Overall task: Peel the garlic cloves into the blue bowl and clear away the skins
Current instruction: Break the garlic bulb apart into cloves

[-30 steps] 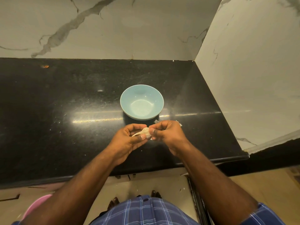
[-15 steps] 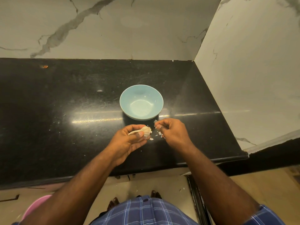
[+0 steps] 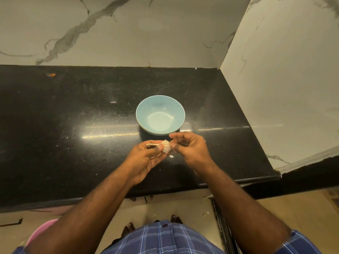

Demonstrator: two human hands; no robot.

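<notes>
The left hand (image 3: 146, 158) grips a white papery garlic bulb (image 3: 165, 146) at six o'clock of the round light-blue bowl (image 3: 145, 109), while the right hand (image 3: 190, 149) pinches its side.

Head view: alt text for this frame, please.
Two hands hold a garlic bulb above a black counter: the left hand grips it, the right hand pinches its skin. An empty blue bowl sits just beyond.

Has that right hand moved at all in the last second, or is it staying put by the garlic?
Yes. The right hand pulled away to the right, then came back left to the garlic bulb, just in front of the blue bowl.
</notes>
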